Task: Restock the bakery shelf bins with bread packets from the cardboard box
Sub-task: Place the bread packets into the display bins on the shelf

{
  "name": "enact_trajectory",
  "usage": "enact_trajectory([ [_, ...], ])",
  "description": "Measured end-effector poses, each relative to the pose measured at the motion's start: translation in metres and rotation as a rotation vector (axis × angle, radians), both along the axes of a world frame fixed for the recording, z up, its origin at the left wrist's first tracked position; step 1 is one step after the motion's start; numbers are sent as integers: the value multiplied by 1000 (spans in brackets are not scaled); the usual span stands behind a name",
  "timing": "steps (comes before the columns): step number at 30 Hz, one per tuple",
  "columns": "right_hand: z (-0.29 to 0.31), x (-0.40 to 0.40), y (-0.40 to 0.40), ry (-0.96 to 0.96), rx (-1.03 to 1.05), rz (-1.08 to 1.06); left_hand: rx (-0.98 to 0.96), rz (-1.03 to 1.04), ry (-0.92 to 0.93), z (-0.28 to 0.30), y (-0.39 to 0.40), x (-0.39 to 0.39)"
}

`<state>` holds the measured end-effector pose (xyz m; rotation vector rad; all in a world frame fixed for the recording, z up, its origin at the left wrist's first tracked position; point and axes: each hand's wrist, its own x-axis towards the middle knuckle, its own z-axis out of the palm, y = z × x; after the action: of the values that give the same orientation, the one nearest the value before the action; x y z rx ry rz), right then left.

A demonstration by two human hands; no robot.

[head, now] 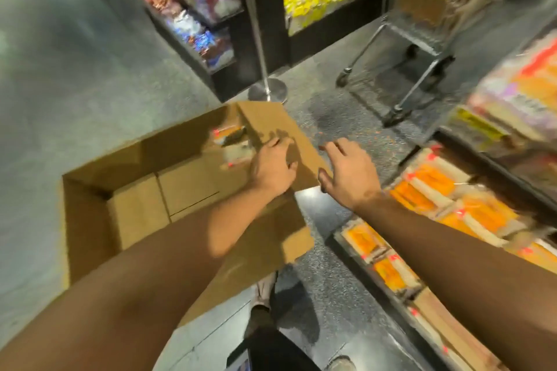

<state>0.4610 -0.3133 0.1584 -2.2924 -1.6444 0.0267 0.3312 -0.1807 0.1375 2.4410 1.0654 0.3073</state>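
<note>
An open cardboard box (132,208) stands on the floor at centre left. A few bread packets (230,141) lie in its far corner, blurred. My left hand (272,167) reaches over the box's right wall toward those packets, fingers relaxed, holding nothing. My right hand (349,173) hovers just right of the box flap (271,120), fingers spread and empty. The bakery shelf bins (422,286) run along the right, filled with orange-labelled bread packets (428,184).
A metal stanchion post (266,90) stands on its round base just beyond the box. A wheeled metal trolley (416,48) sits at back right. Dark shelves of colourful snack packets (196,9) line the back. My feet (265,289) are below the box.
</note>
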Motion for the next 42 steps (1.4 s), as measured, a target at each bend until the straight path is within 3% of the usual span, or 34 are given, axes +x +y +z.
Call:
enact_trajectory([
  [7, -92, -71, 179, 126, -185, 90, -73, 154, 112, -83, 163, -77],
  [11, -153, -80, 259, 122, -314, 121, -60, 177, 208, -133, 249, -87],
  [18, -275, -72, 349, 61, -500, 156, -49, 113, 196, -244, 338, -66],
  [27, -355, -61, 400, 87, -705, 217, 234, 38, 402, -309, 365, -45],
  [35, -356, -77, 365, -108, -516, 256, 256, 87, 449, -305, 366, -66],
  [42, -325, -92, 332, 222, -460, 173, 174, 115, 364, -277, 353, -93],
])
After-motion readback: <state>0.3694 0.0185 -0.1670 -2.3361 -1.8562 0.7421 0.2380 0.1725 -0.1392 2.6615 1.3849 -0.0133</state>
